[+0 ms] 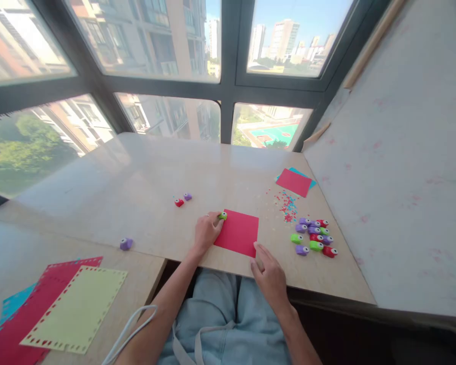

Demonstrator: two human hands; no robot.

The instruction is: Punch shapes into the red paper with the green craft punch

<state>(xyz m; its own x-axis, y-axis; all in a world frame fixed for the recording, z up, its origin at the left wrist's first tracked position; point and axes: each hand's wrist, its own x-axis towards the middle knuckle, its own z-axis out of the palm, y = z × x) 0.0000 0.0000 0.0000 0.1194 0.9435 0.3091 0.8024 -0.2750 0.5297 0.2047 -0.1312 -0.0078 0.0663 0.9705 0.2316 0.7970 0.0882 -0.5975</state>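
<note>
A square sheet of red paper [238, 234] lies on the tabletop in front of me. At its upper left corner sits a small green paper punch [222, 216] with an eye-like round spot. My left hand [208, 232] is closed around this punch, thumb on the near side. My right hand [269, 274] grips the lower right corner of the sheet between thumb and fingers; the exact contact is partly hidden.
Several purple, red and green punches [316, 237] cluster at right, near confetti [288, 207] and stacked red and blue paper [294, 182]. A red punch [179, 203] and purple punches [126, 244] stand left. Edge-punched sheets [79, 304] lie lower left. Windows and a wall border the table.
</note>
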